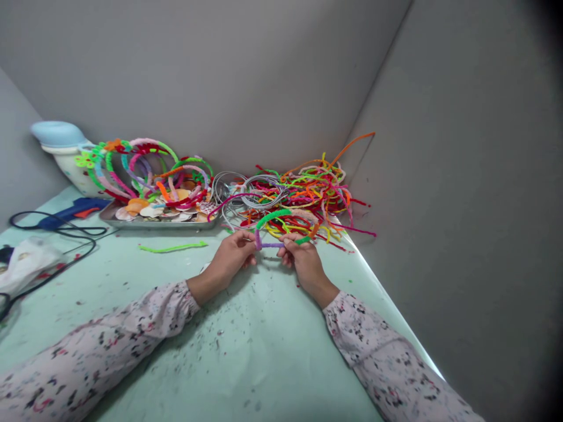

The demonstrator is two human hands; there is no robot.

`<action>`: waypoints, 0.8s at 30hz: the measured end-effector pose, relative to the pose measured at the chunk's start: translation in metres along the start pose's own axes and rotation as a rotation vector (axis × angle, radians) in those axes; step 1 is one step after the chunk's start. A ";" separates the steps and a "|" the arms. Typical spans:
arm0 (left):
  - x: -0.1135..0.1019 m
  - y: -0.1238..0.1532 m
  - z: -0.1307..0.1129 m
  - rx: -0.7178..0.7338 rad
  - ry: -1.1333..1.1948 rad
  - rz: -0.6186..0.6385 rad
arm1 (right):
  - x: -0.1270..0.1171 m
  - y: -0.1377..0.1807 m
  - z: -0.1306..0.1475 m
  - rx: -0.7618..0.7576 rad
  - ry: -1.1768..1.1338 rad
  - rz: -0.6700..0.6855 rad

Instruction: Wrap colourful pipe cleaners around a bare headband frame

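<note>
Between my two hands is a ring wrapped in fuzzy pipe cleaner [273,215], with green, pale pink, orange and purple stretches. My left hand [236,253] pinches its left side, where the purple wrap bends. My right hand [303,261] pinches the near right part, between a purple stretch and a green one. Just behind the ring lies a loose heap of coloured pipe cleaners [314,190]. Bare grey wire hoops [264,192] rest at the heap's left side. A single lime green pipe cleaner [173,248] lies on the table left of my left hand.
A metal tray [158,225] holds shells and several wrapped rings [149,143]. Behind it leans a white container with a blue lid [59,135]. A blue tool that looks like a glue gun [73,212], a black cable [53,275] and a plastic bag [30,261] lie left. Grey walls border the table [264,351].
</note>
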State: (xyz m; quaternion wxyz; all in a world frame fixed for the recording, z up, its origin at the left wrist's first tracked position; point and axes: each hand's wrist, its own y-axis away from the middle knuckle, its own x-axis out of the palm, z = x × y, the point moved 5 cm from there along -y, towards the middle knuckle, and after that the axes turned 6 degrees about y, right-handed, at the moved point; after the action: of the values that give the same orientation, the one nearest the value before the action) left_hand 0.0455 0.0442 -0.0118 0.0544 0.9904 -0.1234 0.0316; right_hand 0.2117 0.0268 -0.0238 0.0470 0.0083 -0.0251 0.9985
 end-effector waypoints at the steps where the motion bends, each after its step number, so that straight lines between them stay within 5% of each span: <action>1: 0.000 0.000 -0.001 0.018 -0.002 0.002 | 0.000 0.000 -0.001 -0.003 0.000 0.003; 14: -0.006 -0.003 -0.006 0.204 -0.283 -0.032 | -0.001 -0.002 -0.001 -0.002 -0.053 0.010; 24: -0.005 -0.002 -0.006 0.150 -0.254 -0.048 | -0.002 -0.002 -0.003 -0.028 -0.106 0.019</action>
State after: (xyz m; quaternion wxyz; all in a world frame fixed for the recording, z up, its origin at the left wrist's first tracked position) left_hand 0.0409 0.0481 -0.0061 -0.0348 0.9903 -0.1029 -0.0863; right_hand 0.2133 0.0284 -0.0270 0.0363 0.0603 -0.0417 0.9966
